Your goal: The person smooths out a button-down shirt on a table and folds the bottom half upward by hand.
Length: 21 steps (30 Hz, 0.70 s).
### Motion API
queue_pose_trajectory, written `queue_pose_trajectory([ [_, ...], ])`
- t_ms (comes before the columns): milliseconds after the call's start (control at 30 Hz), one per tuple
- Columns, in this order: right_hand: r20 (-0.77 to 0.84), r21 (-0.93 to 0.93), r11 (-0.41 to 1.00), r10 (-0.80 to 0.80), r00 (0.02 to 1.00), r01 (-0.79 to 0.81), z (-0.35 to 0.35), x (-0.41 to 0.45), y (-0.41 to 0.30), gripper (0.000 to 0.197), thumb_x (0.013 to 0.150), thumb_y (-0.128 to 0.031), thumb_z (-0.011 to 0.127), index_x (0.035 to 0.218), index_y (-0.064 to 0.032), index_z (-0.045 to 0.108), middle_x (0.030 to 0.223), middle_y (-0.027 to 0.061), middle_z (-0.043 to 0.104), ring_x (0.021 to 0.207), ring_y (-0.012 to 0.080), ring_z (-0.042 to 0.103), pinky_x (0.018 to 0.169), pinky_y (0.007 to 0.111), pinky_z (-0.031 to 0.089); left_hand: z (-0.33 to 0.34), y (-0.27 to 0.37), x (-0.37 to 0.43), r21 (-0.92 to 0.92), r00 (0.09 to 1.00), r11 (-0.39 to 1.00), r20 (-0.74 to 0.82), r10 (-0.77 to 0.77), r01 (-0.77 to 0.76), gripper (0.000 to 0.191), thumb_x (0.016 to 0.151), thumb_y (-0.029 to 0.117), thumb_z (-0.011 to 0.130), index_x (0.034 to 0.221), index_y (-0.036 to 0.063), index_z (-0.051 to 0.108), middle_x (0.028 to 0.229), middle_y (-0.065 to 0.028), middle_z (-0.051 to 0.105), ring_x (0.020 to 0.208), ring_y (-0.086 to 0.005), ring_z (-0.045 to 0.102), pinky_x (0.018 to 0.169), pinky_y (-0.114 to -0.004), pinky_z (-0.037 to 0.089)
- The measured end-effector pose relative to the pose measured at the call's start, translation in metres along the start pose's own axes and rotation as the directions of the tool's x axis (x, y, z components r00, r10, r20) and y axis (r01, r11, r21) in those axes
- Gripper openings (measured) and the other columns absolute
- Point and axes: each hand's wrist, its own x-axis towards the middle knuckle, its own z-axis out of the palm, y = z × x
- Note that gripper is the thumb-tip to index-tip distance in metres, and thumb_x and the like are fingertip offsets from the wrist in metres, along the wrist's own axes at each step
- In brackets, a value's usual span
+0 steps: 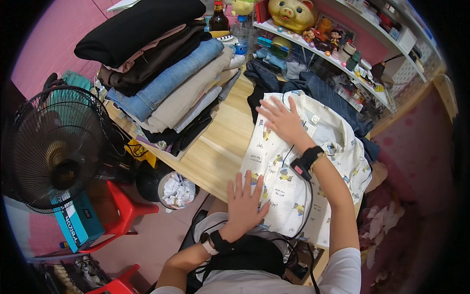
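Observation:
A white garment (290,191) printed with small dogs and bows lies spread on the wooden table (216,147). Its collar and neck opening face the far right, with a small label inside. My left hand (244,202) rests flat near the garment's left edge, fingers spread. Farther up, my right hand (281,121) presses flat on the cloth beside the collar, fingers apart. Neither hand grips anything. A black cable runs from the band on my right wrist across the garment. Dark blue jeans (330,95) lie partly under the garment's far side.
A tall stack of folded clothes, with blue jeans (172,73) among them, stands on the left of the table. Beyond the left edge are a black fan (58,150), a red stool (125,205) and a bin of crumpled paper (179,191). A white shelf (367,79) with figurines borders the back right.

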Motion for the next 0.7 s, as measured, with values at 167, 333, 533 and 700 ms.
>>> queue_pose_trajectory([
  [167,0.069,-0.003,0.936,0.352,0.933,-0.353,-0.001,0.026,0.022,0.058,0.09,-0.046,0.049,0.142,-0.0243,0.035,0.144,0.0058,0.038,0.136,0.0255,0.029,0.108,0.059,0.014,0.0,0.001,0.002,0.003,0.999,1.0,-0.032,0.01,-0.01,0.072,0.083,0.046,0.054,0.142,0.0093,0.036,0.146,-0.0255,0.026,0.132,-0.047,0.025,0.106,-0.06,0.016],
  [333,0.065,0.155,0.932,0.321,0.945,-0.327,-0.038,0.012,-0.002,0.06,0.086,-0.04,0.058,0.139,-0.0214,0.038,0.146,0.006,0.035,0.137,0.0289,0.027,0.105,0.063,0.019,0.001,0.001,-0.002,0.011,0.999,1.0,-0.043,-0.02,0.02,0.072,0.082,0.046,0.055,0.141,0.0087,0.037,0.145,-0.0264,0.027,0.131,-0.048,0.026,0.105,-0.062,0.016],
  [533,0.547,0.467,0.88,-0.207,0.811,-0.09,-0.071,-0.068,-0.056,0.058,0.093,-0.046,0.046,0.145,-0.0278,0.028,0.153,0.0044,0.023,0.141,0.0323,0.017,0.109,0.061,0.014,0.002,-0.004,-0.003,0.032,1.0,0.999,-0.02,-0.017,0.018,0.069,0.082,0.047,0.054,0.142,0.018,0.038,0.146,-0.0282,0.024,0.132,-0.0515,0.02,0.103,-0.068,0.012],
  [700,0.467,0.45,0.883,-0.108,0.878,-0.131,-0.036,-0.092,-0.029,0.053,0.096,-0.047,0.035,0.145,-0.0273,0.029,0.153,0.0033,0.023,0.141,0.0287,0.017,0.113,0.053,0.012,0.002,0.0,0.0,0.02,0.999,0.999,-0.04,0.027,-0.026,0.064,0.083,0.048,0.053,0.142,0.027,0.038,0.145,-0.0293,0.024,0.131,-0.0527,0.02,0.103,-0.068,0.012],
])
